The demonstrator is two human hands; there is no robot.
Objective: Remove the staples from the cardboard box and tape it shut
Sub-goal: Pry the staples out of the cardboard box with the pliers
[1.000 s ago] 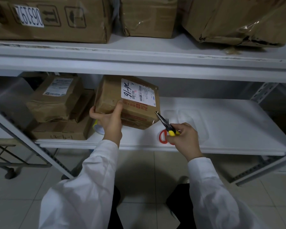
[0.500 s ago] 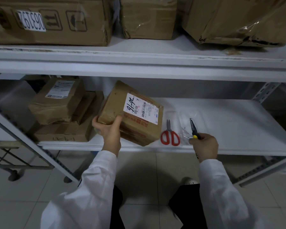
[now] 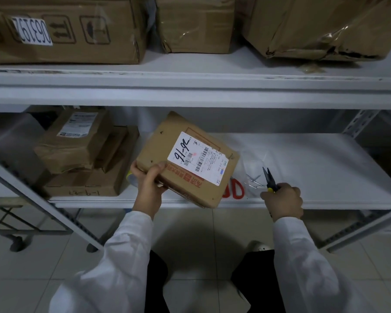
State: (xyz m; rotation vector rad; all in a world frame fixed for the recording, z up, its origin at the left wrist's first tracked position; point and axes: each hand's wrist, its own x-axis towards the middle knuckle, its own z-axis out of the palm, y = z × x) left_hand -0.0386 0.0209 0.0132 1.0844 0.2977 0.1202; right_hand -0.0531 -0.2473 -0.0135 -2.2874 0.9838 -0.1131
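From the head camera, your left hand (image 3: 148, 187) grips the tilted box (image 3: 186, 160), which hangs half off the shelf (image 3: 314, 177); it could slip. Your right hand (image 3: 282, 199) squeezes the pliers (image 3: 268, 178) over loose staples (image 3: 254, 182); they may scatter.

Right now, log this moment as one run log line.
left hand: holds labeled box, tilted on shelf edge | right hand: holds pliers over pulled staples | tape: not applied

White metal shelving unit (image 3: 190, 86), three large cardboard cartons (image 3: 61, 30) on its upper shelf, stack of brown parcels (image 3: 81, 154) at lower shelf's left end, tiled floor (image 3: 201, 233) beneath.
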